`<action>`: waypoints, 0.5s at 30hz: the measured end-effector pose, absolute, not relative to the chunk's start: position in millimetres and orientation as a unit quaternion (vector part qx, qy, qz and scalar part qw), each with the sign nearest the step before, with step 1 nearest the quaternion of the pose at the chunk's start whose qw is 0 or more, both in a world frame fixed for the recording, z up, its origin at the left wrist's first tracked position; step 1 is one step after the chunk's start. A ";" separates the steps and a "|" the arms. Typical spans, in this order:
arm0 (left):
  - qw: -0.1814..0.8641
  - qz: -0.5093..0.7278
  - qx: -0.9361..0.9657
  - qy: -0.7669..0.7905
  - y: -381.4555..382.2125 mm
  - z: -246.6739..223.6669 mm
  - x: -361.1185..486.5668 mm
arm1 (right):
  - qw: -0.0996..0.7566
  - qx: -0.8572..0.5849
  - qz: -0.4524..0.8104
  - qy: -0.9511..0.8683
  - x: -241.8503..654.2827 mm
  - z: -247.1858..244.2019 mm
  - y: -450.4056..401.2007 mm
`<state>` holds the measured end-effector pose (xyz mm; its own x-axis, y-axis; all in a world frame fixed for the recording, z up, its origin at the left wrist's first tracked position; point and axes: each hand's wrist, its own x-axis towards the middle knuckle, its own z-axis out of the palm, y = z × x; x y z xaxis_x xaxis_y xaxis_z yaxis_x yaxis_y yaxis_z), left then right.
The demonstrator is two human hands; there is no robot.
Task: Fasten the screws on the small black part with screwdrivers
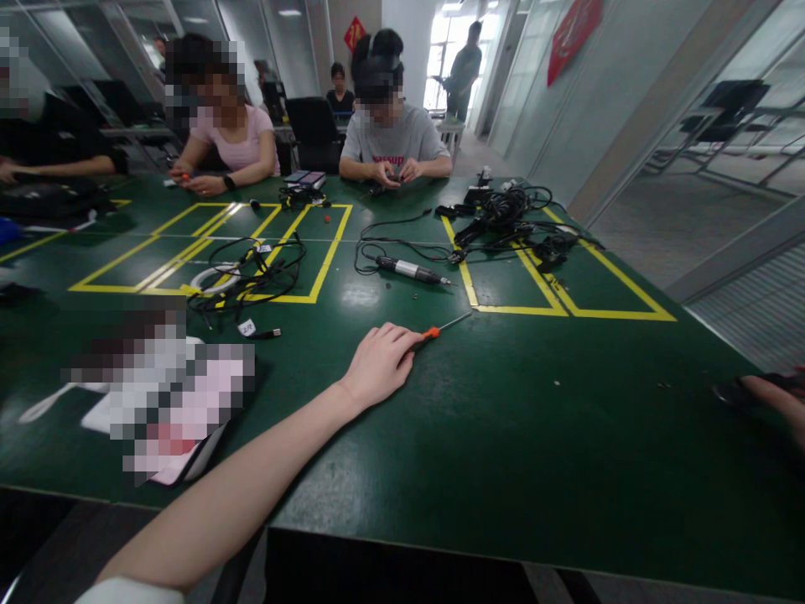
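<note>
One orange-handled screwdriver [431, 334], one pen-shaped power tool [407, 268] and three tangles of cable [503, 208] are on the desk [566, 470]. Three people [236, 138] sit across it. Two red signs [574, 35] hang up.

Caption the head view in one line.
Left hand grips orange-handled screwdriver on green table; right hand at blurred dark object, frame edge.

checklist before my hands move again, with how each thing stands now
1. Left hand on the screwdriver: ok, at its orange handle.
2. Screwdriver shaft clear of the black cables: ok.
3. Silver-and-black tool apart from the screwdriver: ok, it lies beyond it.
4. Black cables untangled: not ok, heaped together.
5. Right hand fully in view: not ok, cut off at the edge.
6. Dark object there identified: cannot tell.
</note>
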<state>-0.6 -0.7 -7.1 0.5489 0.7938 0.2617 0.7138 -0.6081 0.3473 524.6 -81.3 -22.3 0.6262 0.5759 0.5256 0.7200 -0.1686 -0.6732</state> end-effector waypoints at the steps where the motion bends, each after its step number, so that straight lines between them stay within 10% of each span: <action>1: 0.101 0.199 0.874 0.432 -0.8 -6.8 -0.6 | 0.486 -0.786 -0.062 -0.376 520.5 -20.5 -80.2; 15: 0.103 0.201 0.876 0.426 1.0 -7.8 -1.4 | 0.516 -0.768 -0.061 -0.376 472.3 -5.4 -82.9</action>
<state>-1.4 1.0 -7.8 0.5566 0.7876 0.2645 0.7049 -0.6161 0.3515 472.3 -82.9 -5.4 0.7105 0.5138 0.4809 0.6394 -0.1858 -0.7461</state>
